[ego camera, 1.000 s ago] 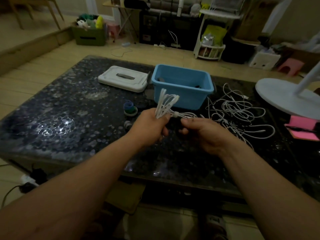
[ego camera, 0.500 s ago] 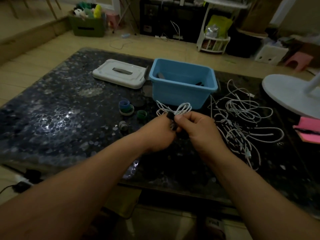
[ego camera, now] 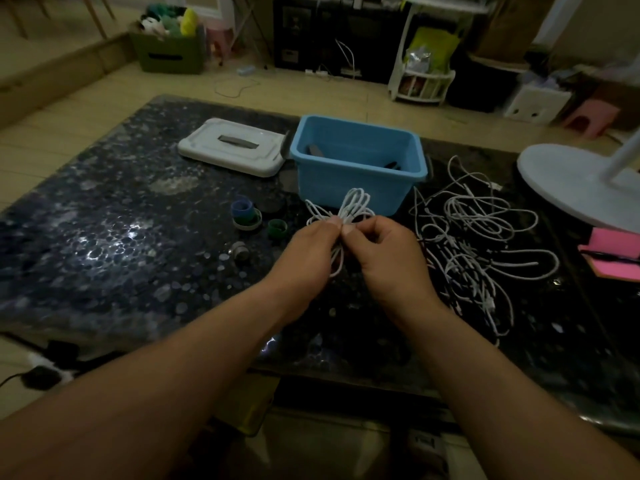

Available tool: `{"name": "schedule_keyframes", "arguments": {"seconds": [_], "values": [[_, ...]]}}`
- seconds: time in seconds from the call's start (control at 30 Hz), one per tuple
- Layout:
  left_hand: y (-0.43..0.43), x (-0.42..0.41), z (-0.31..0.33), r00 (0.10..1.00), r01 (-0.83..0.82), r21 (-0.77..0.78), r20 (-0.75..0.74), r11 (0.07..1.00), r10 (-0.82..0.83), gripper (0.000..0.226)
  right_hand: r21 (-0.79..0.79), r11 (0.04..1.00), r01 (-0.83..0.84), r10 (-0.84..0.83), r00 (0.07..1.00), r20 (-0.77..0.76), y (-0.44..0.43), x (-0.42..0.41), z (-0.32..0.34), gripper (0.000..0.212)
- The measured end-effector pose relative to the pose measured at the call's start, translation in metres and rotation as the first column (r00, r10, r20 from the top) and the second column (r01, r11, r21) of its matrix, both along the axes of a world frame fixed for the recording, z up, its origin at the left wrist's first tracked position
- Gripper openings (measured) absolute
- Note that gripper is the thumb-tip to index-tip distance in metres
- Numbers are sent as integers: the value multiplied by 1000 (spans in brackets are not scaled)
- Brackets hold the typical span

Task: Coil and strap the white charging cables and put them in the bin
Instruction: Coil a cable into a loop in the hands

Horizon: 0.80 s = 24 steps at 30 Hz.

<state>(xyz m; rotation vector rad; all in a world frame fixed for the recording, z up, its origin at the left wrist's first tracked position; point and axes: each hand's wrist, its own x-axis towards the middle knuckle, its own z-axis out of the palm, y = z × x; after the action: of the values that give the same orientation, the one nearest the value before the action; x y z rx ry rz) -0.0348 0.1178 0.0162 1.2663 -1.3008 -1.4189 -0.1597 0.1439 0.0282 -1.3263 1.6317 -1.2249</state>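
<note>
We pinch the coiled cable (ego camera: 349, 216) at its waist with left hand (ego camera: 304, 251) and right hand (ego camera: 388, 251); its loops point toward twelve o'clock, where the bin (ego camera: 356, 188) sits just beyond, equally near both.

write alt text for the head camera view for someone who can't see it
Two bare hands, left hand and right hand, pinch a coiled white cable at its middle above a dark speckled table. Just behind it stands an open blue bin, with its white lid lying to the left. A tangle of loose white cables lies to the right.
</note>
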Motion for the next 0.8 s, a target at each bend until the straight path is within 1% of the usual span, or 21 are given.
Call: {"name": "schedule_keyframes", "arguments": {"seconds": [0.07, 0.13, 0.2, 0.23, 0.27, 0.37, 0.47, 0.53, 0.63, 0.7, 0.73, 0.8], "values": [[0, 1, -1, 1000, -13, -81, -20, 997, 11, 36, -3, 999, 46, -46, 998, -35, 1, 0, 1, 23], [1, 2, 5, 996, -17, -70, -91, 997, 11, 36, 2, 999, 49, -49, 999, -4, 0, -1, 3, 26], [2, 1, 9, 977, -46, 10, -209, 999, 47, 36, 8, 1000, 9, -10, 997, 75, 0, -1, 5, 26], [3, 1, 13, 965, -71, 51, -251, 996, 81, 37, 11, 1000, -8, 7, 993, 114, 0, -1, 5, 25], [3, 2, 15, 959, -93, 73, -261, 993, 109, 38, 17, 1000, -20, 17, 989, 149, 1, 0, 5, 25], [1, 4, 19, 954, -67, 68, -287, 995, 84, 34, 67, 997, -24, 5, 964, 268, -2, 2, 2, 29], [-2, 8, 19, 951, -37, 35, -306, 999, 46, 27, 138, 989, -50, -21, 884, 467, -4, 2, -1, 26], [-5, 10, 19, 939, 22, 27, -343, 999, -11, 28, 123, 986, -114, 23, 815, 579, -4, 2, -4, 18], [-9, 13, 23, 903, 147, 38, -412, 988, -118, 40, 7, 984, -181, 133, 747, 651, -2, 4, -1, 27], [-10, 15, 28, 863, 248, 73, -469, 966, -187, 41, -75, 975, -211, 209, 736, 644, -2, 2, 2, 36], [-11, 17, 30, 831, 315, 86, -507, 945, -231, 39, -98, 968, -229, 240, 746, 622, -2, 1, 4, 37], [-11, 21, 33, 755, 445, 99, -576, 890, -314, 35, -98, 958, -270, 276, 776, 567, -2, -4, 7, 31]]}}
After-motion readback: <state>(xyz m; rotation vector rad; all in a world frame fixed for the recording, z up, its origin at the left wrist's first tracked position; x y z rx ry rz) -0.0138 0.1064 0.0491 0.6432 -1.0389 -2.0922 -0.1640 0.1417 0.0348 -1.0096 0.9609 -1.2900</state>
